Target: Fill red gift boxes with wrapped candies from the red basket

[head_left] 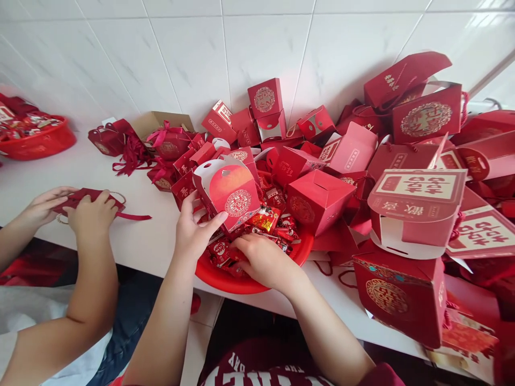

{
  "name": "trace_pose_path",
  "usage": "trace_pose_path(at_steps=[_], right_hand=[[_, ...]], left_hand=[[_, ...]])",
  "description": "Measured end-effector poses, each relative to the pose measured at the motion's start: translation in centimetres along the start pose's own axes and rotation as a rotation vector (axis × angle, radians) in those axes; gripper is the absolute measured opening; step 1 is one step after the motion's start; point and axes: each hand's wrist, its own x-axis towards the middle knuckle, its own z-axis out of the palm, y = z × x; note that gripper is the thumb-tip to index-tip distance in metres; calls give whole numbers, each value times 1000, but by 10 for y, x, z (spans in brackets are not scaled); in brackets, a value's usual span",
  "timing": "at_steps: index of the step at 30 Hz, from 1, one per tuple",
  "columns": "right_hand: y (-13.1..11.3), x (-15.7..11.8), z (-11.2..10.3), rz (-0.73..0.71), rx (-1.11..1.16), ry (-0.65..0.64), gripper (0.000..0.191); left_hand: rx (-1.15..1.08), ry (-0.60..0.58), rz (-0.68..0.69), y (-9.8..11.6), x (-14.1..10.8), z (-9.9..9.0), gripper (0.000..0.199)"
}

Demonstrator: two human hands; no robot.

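My left hand [191, 228] grips an open red gift box [237, 195] with a gold round emblem, thumb on the front and fingers behind the side. The box tilts above a red plastic basin [233, 284] full of wrapped candies [265, 217]. Down in the basin, my right hand [263, 257] has its fingers curled around some candy [237, 268]; the fingertips are partly hidden among the wrappers.
At left, a co-worker's hands [88, 212] work on a dark red box [74, 199] with a ribbon. Another red basin [40, 136] of candy stands far left. Ribboned boxes [171, 142] sit by the tiled wall. Stacked red boxes [402, 289] crowd the right side.
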Motion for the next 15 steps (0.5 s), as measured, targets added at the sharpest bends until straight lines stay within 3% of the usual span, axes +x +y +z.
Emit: trace_pose_path(at_steps=[3, 6, 10, 15], right_hand=[[3, -8, -6, 57, 96, 121, 7], [7, -25, -21, 57, 266, 276, 5], [12, -49, -38, 45, 410, 279, 1], [11, -64, -44, 109, 693, 236, 10]], left_hand=[[35, -37, 53, 2, -3, 0, 86], [126, -103, 275, 9, -10, 0, 98], [212, -108, 653, 18, -15, 3, 107], [261, -54, 737, 18, -11, 4, 110]])
